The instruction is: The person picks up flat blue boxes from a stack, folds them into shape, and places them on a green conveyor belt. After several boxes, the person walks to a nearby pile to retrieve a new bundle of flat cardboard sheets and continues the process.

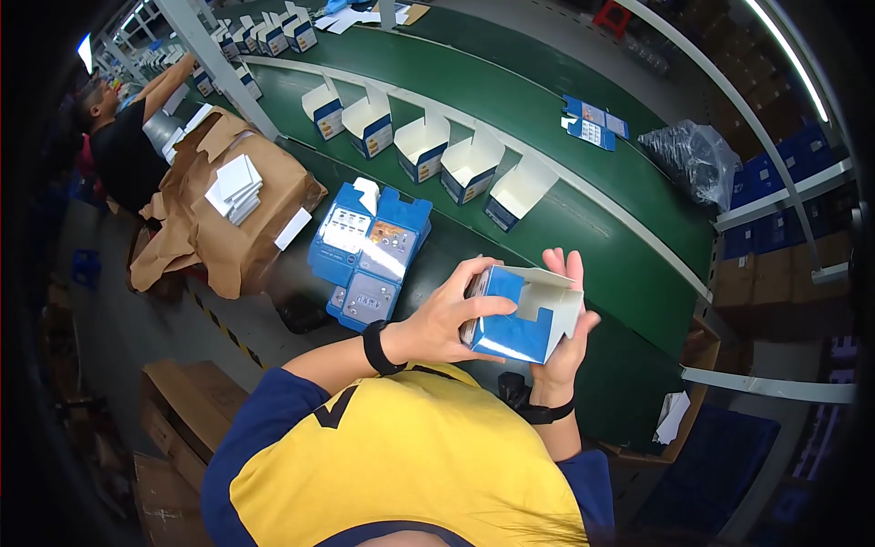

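Observation:
Over the near edge of the green belt, my left hand [442, 319] grips a small blue cardboard box [512, 330] by its left side, thumb across the front panel. The box is tilted, with its white inside and flaps facing right. My right hand [562, 358] cups the box from its right and far side, with the fingertips rising behind a flap and the thumb apart. Part of that palm is hidden by the box. Left of my hands lies a stack of flat blue printed box blanks [374, 251].
A row of standing boxes with raised white lids [421, 146] runs along the green belt [602, 264]. Brown paper [264, 196] with white cards [235, 187] lies at left. Another blank [592, 123] and a plastic bag [694, 159] are farther right. A co-worker [128, 137] reaches toward boxes.

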`<state>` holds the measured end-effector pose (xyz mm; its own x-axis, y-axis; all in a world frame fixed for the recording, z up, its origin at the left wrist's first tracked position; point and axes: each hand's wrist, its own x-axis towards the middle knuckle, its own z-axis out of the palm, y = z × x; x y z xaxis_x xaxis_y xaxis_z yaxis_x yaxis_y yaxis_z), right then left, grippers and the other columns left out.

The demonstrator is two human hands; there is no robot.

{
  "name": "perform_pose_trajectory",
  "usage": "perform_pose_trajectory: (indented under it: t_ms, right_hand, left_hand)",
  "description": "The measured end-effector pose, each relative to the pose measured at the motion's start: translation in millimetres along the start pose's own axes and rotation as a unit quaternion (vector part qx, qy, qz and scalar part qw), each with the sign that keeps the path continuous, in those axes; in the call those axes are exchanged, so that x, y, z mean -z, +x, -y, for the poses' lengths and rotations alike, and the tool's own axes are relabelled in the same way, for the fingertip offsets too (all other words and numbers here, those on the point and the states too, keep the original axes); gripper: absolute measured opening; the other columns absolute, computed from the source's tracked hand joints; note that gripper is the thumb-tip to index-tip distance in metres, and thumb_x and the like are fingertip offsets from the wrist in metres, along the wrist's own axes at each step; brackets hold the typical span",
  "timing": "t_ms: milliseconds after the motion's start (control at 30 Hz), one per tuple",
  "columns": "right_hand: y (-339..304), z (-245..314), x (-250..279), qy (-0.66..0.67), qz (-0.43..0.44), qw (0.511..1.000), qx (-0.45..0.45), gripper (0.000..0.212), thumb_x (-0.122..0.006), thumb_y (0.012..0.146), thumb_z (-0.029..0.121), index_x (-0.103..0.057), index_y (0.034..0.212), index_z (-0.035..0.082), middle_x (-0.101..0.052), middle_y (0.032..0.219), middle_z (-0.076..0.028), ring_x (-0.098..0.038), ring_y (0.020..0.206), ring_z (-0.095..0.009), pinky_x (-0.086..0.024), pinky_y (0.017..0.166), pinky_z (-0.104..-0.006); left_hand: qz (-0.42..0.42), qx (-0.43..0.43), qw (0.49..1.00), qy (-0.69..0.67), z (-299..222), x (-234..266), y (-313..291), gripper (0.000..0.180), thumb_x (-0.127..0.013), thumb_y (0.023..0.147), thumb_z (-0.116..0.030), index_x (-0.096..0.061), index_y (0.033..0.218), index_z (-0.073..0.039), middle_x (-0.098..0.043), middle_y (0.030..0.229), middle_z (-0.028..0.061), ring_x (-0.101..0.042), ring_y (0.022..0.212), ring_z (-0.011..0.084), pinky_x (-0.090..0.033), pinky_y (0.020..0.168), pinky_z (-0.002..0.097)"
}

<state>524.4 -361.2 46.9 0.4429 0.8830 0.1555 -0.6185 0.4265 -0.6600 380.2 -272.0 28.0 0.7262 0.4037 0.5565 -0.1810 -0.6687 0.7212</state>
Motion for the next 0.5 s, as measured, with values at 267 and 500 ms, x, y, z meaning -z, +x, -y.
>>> perform_pose_trajectory:
  t_ms: [267, 500]
  right_hand:
    - [7, 12, 13, -0.383, 0.113, 0.917, 0.020, 0.064, -0.057, 0.089, 0.031, -0.031, 0.139, 0.001, -0.038, 0.138, -0.018, -0.044, 0.122, -0.027, -0.034, 0.101, -0.0366]
    - [6, 13, 6, -0.479, 0.159, 0.860, 0.074, 0.058, -0.067, 0.081, 0.010, -0.043, 0.133, 0.002, -0.041, 0.138, -0.019, -0.046, 0.121, -0.027, -0.039, 0.097, -0.0337]
  left_hand:
    - [0.060, 0.036, 0.998, 0.007, -5, 16, 9, 0.074, -0.086, 0.059, -0.029, -0.045, 0.121, -0.020, -0.036, 0.128, 0.0197, -0.045, 0.112, 0.0388, -0.040, 0.094, 0.0408]
    - [0.033, -0.004, 0.999, -0.002, -6, 22, 10, 0.088, -0.085, 0.059, -0.031, -0.033, 0.129, -0.018, -0.040, 0.125, 0.0183, -0.045, 0.114, 0.0377, -0.029, 0.103, 0.0503]
